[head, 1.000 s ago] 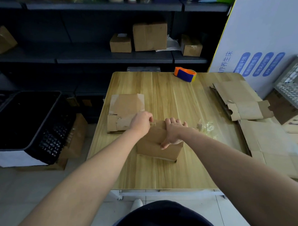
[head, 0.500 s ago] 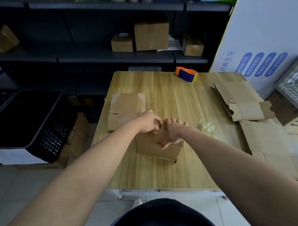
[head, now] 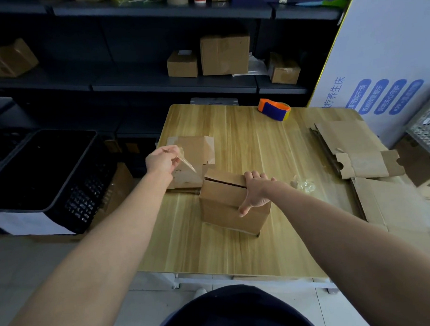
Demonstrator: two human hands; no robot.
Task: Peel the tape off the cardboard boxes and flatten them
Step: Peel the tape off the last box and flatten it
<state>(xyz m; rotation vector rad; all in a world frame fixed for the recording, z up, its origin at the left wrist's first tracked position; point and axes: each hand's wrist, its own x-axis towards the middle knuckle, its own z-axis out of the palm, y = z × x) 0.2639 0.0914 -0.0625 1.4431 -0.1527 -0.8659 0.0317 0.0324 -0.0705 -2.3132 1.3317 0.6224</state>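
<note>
While taut off the box (head: 225,204), tape (head: 188,163) in left hand (head: 161,161) pinch; right hand (head: 255,193) grip on box.

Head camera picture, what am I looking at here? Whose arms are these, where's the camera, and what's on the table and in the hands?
There is no machine here. These are a person's two bare arms, seen by one wide-angle camera worn on the head, looking forward and down.

The left hand pinches a clear strip of tape, which runs down towards the cardboard box. The right hand grips that box's top edge, steadying it on the wooden table.

Also on the table are a flattened box behind it at the left, flattened sheets along the right edge, a crumpled wad of tape, and an orange and blue tape dispenser at the far side.
</note>
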